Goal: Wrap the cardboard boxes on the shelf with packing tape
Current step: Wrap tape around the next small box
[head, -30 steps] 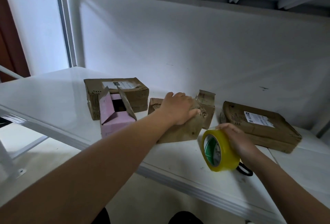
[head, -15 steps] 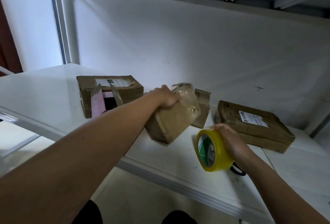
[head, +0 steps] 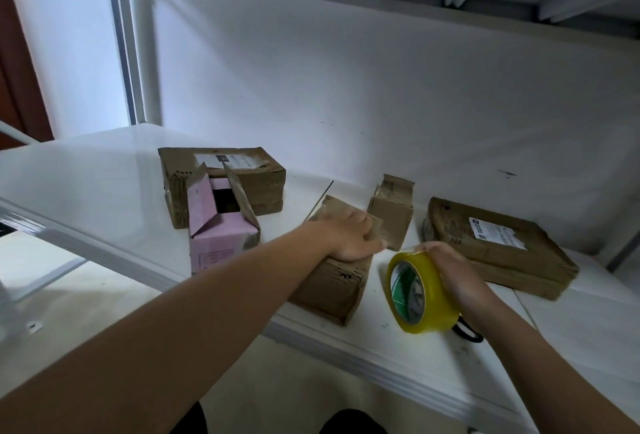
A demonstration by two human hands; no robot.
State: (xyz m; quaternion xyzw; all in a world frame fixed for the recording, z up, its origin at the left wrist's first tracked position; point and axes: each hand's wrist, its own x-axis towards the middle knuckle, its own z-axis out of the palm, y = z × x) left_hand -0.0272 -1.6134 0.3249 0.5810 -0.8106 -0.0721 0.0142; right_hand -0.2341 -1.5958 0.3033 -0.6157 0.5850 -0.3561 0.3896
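A small brown cardboard box (head: 332,286) lies on the white shelf (head: 86,184) near its front edge. My left hand (head: 349,236) rests flat on its top, fingers spread toward the right edge. Just right of it, my right hand (head: 450,267) grips a roll of yellow packing tape (head: 420,291) standing on edge on the shelf. A thin strip of clear tape seems to run from the roll toward the box.
A pink box (head: 221,236) with open flaps stands at the left, a labelled brown box (head: 225,177) behind it. A small taped box (head: 391,219) and a flat labelled parcel (head: 495,246) lie at the back right. A black loop (head: 467,329) sits behind the roll.
My left hand lifted and turned the small brown box, then set it back down on the shelf. It now rests flat on the box. The tape roll stayed in my right hand.
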